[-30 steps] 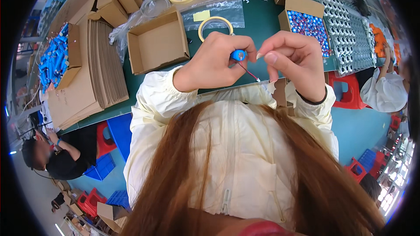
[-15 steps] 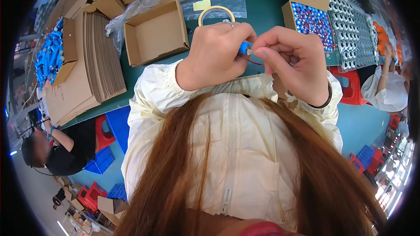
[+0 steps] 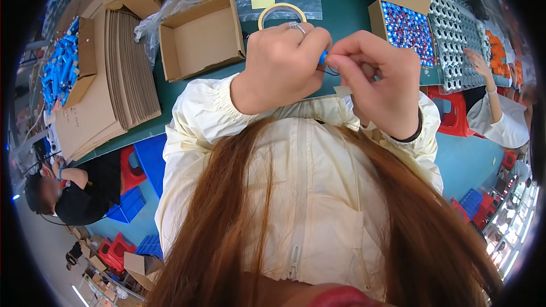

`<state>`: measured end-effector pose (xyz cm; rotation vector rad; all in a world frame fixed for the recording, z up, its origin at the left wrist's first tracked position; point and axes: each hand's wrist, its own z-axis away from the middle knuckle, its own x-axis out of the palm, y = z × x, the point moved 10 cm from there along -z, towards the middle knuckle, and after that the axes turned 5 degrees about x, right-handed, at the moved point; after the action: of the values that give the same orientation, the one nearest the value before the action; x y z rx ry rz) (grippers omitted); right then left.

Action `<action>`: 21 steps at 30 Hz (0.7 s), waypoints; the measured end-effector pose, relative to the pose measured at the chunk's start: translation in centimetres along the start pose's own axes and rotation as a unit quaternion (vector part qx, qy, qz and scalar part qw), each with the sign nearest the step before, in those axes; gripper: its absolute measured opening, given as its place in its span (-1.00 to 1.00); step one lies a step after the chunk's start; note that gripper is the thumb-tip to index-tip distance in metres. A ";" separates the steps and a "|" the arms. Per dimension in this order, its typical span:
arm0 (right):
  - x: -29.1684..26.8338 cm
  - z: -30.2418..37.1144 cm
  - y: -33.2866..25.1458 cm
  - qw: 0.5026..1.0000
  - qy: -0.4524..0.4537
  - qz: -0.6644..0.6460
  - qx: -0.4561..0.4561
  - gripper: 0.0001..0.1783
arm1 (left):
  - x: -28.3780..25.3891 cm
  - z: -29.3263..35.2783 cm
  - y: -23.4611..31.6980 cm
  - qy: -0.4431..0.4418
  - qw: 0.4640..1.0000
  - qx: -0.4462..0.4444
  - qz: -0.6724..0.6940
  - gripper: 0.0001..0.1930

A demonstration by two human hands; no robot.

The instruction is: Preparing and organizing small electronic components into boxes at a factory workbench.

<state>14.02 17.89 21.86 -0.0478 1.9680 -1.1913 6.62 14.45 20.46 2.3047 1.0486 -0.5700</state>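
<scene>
Since half a second earlier, the fingertips of the right hand [image 3: 382, 77] had closed in farther over the end of the cell [image 3: 323, 58], leaving less blue in sight, and a co-worker's hand [image 3: 478, 62] at the far right had come over the rack [image 3: 446, 40]. The cell was in the left hand [image 3: 282, 68], wrapped in its curled fingers with only the blue end poking out toward the right; the pair were raised in front of the jacket [image 3: 327, 159], near the edge of the surface [image 3: 339, 11]. The right hand was narrowed to a thumb-and-forefinger pinch at that end, though whether it gripped the cell itself or something small on it could not be told. By its look the cell would have been light enough for one hand, rigid in the body and a little slick in its smooth blue cover, so a firm wrap around the barrel seemed the sound hold, with the end left free for the other fingertips. The thin wire [image 3: 331, 73] looked soft and the likeliest part to be harmed, better spared any pull. Most of the barrel was hidden in the left palm, and the far end of the wire was lost behind the right hand's fingers. A pale scrap [image 3: 342, 90] showed below that hand, too small and partly covered to make out what it was or whether it was stuck there.
</scene>
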 end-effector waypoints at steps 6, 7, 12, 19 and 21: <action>-0.3 -0.5 1.1 0.997 -0.015 -0.044 0.064 -0.92 | -1.0 0.1 1.0 0.048 0.997 0.053 0.010 -0.79; -0.2 -0.6 1.3 0.995 -0.024 -0.067 0.072 -0.92 | -1.2 0.0 1.2 0.053 0.996 0.068 0.017 -0.78; 1.3 -0.8 2.4 0.966 -0.089 -0.208 0.126 -0.92 | -1.1 0.0 1.3 0.057 0.994 0.049 0.079 -0.71; 2.7 -0.9 3.4 0.918 -0.107 -0.359 0.132 -0.82 | -0.5 -0.2 0.0 0.000 0.972 -0.053 0.228 -0.37; 2.4 -0.9 3.5 0.920 -0.120 -0.348 0.136 -0.77 | 0.5 -0.1 -0.3 -0.042 0.952 -0.090 0.288 -0.32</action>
<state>13.03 19.46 17.92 -0.7684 1.5833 -1.8005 6.66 14.98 20.14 2.2484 0.3311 -0.3144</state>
